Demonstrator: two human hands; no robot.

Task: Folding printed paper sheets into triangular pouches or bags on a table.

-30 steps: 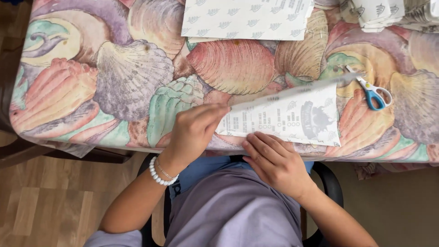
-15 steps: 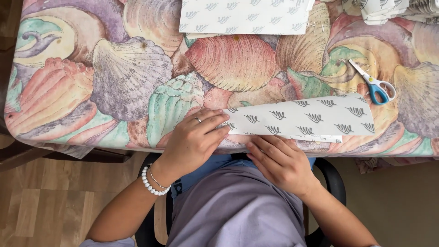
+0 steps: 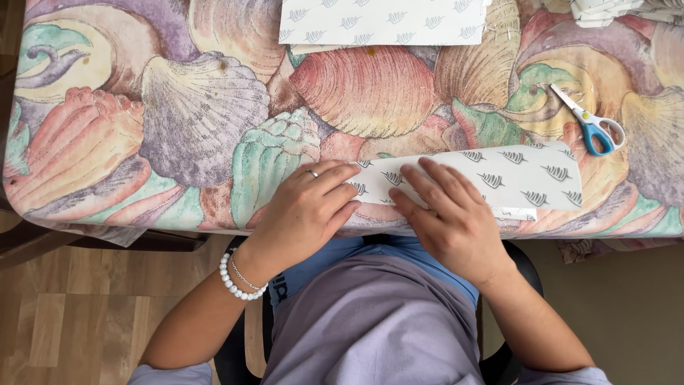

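A folded strip of white paper with small grey leaf marks (image 3: 513, 178) lies along the near edge of the table (image 3: 178, 128), which wears a shell-patterned cloth. My left hand (image 3: 306, 210) rests flat on the strip's left end, fingers together, a ring on one finger and a bead bracelet at the wrist. My right hand (image 3: 449, 214) lies flat on the paper just to the right, fingers spread and pressing down. Neither hand grips anything.
Blue-handled scissors (image 3: 591, 125) lie on the cloth at the right, beyond the strip. A larger sheet of the same patterned paper (image 3: 385, 21) sits at the far edge. More folded paper (image 3: 605, 8) shows at the top right. A wooden floor lies below left.
The paper has been folded over so its patterned side faces up as a narrower strip. My right hand moved from below the sheet onto it; my left hand stays at the left end.
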